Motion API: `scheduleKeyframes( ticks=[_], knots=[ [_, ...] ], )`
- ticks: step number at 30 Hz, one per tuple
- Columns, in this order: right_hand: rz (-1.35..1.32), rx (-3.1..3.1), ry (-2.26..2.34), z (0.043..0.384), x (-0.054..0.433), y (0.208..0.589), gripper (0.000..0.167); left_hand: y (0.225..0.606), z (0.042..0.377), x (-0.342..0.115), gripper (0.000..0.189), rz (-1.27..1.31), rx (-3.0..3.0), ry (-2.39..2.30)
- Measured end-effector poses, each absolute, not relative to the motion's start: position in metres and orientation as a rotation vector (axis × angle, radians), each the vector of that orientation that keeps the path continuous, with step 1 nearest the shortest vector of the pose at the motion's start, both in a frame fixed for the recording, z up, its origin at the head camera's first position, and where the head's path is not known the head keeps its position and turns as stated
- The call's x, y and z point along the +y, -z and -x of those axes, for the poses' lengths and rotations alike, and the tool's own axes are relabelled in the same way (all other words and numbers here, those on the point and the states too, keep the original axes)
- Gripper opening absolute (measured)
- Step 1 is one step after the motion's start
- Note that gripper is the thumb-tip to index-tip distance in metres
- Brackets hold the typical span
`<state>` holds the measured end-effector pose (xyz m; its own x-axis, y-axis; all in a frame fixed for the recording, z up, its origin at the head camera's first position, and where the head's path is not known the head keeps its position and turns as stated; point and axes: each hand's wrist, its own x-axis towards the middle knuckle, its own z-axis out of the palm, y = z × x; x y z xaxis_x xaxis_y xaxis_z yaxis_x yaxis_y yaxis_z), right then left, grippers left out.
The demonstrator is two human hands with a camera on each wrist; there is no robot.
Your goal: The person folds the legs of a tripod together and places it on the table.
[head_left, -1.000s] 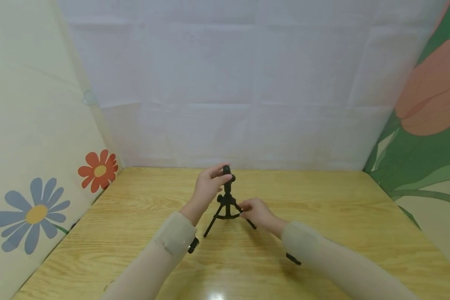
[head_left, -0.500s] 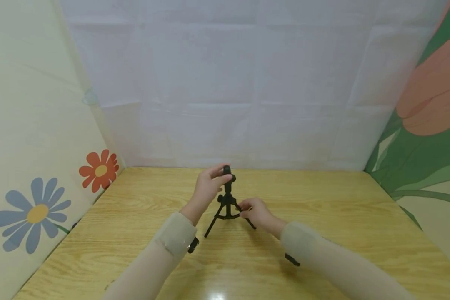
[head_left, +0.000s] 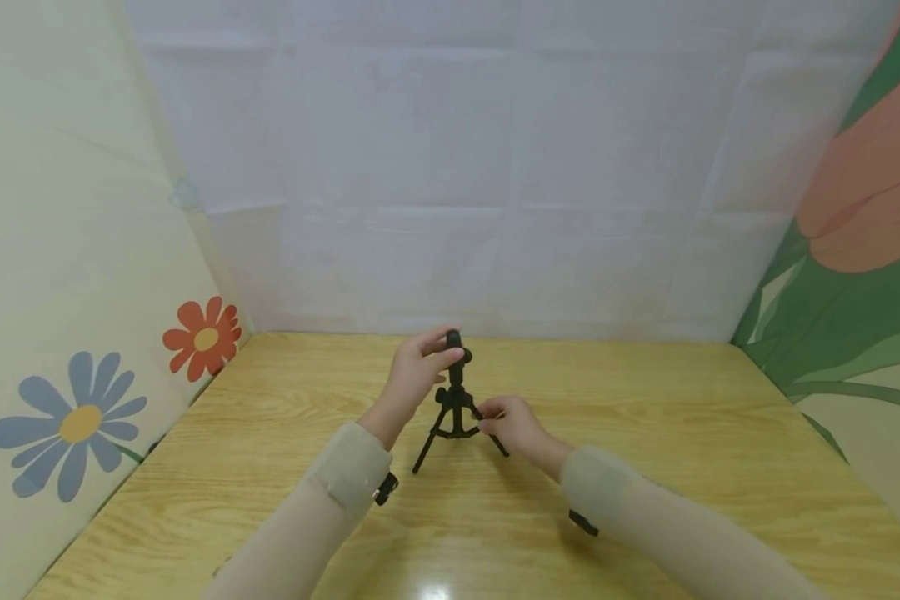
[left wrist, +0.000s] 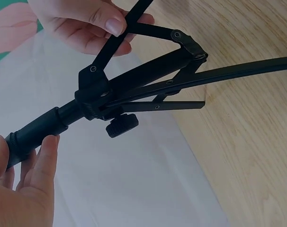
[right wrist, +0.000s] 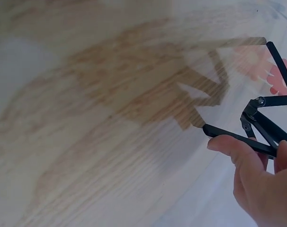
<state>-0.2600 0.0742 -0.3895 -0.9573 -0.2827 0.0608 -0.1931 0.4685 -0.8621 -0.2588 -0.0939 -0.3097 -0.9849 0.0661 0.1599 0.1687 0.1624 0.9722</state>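
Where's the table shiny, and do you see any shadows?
Head view: white glare on the table at the picture's bottom, soft shadow below the right sleeve; right wrist view: the tripod and a red flower mirrored in the table; left wrist view: dim picture, no bright glare.

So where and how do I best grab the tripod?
Likely the tripod's upper column, from the left, fingers wrapped across it: it's a straight round tube, clear of the spread legs. The left grip holds it there. I'd avoid the knob, which juts sideways below, and the legs, whose hinged braces might fold.
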Motion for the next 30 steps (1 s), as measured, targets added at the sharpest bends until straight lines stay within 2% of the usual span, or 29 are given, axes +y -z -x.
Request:
scheduleKeyframes(
  ticks=[6, 17, 30],
  knots=[
    [0.507, 2.588, 1.542, 0.2571, 0.0797, 0.3875, 0.015, 0.3091, 0.2578, -0.0927, 0.043, 0.261, -2.339, 1.964],
    [0.371, 2.540, 1.611, 0.2584, 0.0800, 0.3920, 0.015, 0.3075, 0.2569, -0.0899, 0.042, 0.254, -2.351, 1.975],
    [0.386, 2.446, 1.693, 0.2584, 0.0804, 0.3956, 0.016, 0.3107, 0.2544, -0.0899, 0.040, 0.293, -2.330, 1.962]
  ],
)
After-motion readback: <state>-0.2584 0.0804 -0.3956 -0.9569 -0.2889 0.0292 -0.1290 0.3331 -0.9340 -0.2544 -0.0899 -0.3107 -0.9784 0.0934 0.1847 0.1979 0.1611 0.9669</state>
